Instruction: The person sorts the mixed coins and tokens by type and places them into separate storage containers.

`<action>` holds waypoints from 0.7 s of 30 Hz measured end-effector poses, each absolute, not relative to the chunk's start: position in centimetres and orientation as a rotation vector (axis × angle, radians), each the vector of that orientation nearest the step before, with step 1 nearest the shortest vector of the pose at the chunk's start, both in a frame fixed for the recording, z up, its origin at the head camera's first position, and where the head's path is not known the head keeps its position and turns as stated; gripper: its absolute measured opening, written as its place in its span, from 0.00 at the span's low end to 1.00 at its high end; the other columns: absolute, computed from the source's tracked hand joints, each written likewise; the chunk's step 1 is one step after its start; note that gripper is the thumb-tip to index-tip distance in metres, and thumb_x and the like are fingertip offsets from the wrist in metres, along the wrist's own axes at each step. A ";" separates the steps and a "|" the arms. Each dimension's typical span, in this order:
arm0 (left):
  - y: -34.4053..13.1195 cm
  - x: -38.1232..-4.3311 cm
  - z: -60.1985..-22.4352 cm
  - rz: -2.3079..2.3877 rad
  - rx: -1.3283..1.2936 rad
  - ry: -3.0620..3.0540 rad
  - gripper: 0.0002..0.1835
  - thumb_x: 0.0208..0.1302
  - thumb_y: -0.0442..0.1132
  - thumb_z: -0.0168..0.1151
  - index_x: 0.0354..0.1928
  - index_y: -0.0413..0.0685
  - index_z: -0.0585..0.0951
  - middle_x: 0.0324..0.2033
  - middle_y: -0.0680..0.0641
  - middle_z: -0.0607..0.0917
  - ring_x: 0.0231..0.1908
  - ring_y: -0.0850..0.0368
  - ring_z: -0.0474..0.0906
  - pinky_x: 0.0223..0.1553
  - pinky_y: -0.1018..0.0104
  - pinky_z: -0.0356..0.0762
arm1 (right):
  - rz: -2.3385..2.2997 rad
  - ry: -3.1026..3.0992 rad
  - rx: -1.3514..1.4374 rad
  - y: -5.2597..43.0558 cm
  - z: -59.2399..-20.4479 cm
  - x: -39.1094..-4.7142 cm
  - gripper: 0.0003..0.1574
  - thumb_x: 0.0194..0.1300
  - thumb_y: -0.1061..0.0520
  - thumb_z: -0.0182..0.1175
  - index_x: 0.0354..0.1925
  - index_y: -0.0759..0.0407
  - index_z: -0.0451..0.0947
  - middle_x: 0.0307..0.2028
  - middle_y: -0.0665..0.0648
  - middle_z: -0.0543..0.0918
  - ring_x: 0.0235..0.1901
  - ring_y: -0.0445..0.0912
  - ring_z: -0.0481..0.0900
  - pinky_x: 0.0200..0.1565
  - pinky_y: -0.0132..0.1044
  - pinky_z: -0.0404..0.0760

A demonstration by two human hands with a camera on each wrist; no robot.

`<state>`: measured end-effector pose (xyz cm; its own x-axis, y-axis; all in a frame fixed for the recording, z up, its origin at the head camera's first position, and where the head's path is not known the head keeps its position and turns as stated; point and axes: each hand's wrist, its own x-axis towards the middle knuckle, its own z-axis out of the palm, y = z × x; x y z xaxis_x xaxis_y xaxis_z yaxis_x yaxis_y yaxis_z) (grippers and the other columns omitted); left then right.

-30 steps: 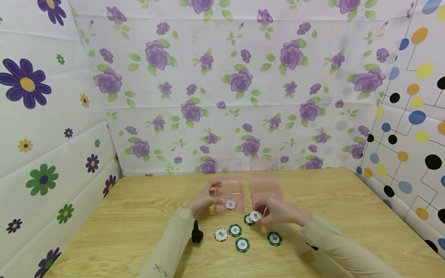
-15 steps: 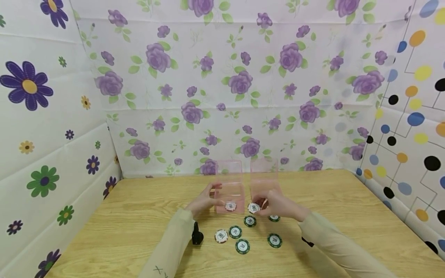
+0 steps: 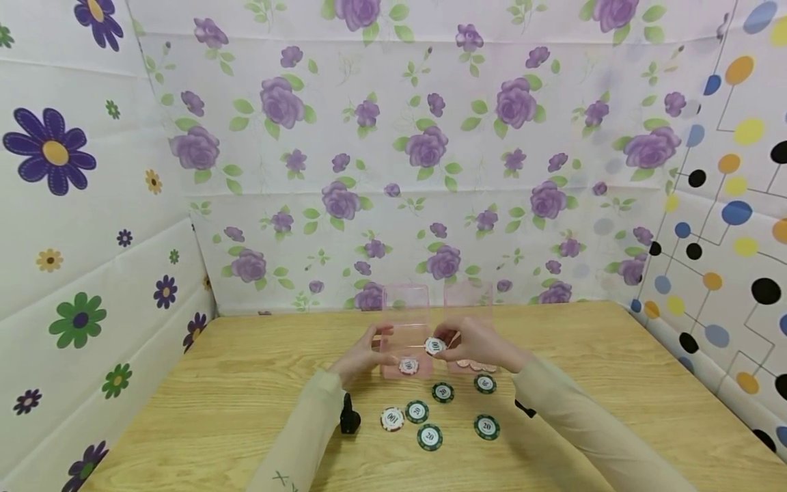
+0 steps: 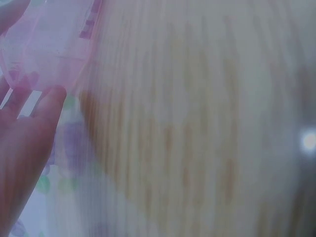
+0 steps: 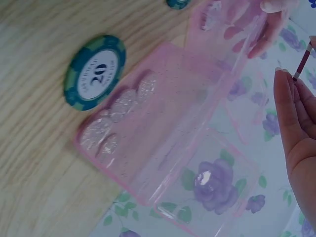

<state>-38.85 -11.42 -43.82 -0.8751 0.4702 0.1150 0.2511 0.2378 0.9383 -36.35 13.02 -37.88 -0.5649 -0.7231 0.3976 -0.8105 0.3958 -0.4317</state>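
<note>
Likely boxing | right hand (image 3: 478,345) pinches 100 chip (image 3: 435,346) near left box (image 3: 404,337), which left hand (image 3: 361,355) grips | probably next: lower inside
</note>
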 end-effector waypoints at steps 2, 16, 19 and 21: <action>-11.4 -38.8 -43.8 1.698 0.677 2.317 0.36 0.34 0.41 0.59 0.48 0.57 0.52 0.46 0.53 0.55 0.45 0.52 0.51 0.36 0.61 0.57 | 0.923 -2.552 1.352 12.6 -37.8 -36.8 0.16 0.38 0.47 0.53 0.29 0.51 0.68 0.23 0.45 0.70 0.22 0.39 0.69 0.23 0.32 0.67; -11.5 -38.8 -43.7 1.705 0.675 2.302 0.35 0.36 0.39 0.58 0.49 0.56 0.52 0.46 0.52 0.55 0.45 0.50 0.50 0.35 0.59 0.57 | 0.902 -2.644 1.245 10.4 -36.6 -38.3 0.14 0.39 0.48 0.53 0.28 0.51 0.69 0.22 0.45 0.71 0.22 0.41 0.68 0.22 0.29 0.66; -11.4 -38.7 -43.7 1.705 0.656 2.300 0.36 0.36 0.39 0.58 0.49 0.56 0.52 0.46 0.52 0.55 0.45 0.50 0.50 0.36 0.59 0.56 | 0.879 -2.674 1.236 9.8 -36.7 -38.7 0.16 0.38 0.46 0.53 0.28 0.52 0.69 0.22 0.45 0.71 0.23 0.40 0.68 0.23 0.29 0.66; -11.4 -38.7 -43.6 1.709 0.661 2.299 0.35 0.36 0.39 0.58 0.49 0.55 0.51 0.46 0.51 0.54 0.45 0.50 0.50 0.35 0.59 0.56 | 0.871 -2.671 1.246 9.5 -36.6 -38.9 0.16 0.37 0.45 0.53 0.27 0.52 0.69 0.21 0.45 0.71 0.23 0.40 0.68 0.23 0.28 0.66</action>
<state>-38.69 -11.41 -43.63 -0.8795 0.4649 0.1020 0.2317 0.2310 0.9450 -38.88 9.48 -36.65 -0.6693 -0.6846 0.2887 -0.7231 0.5112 -0.4645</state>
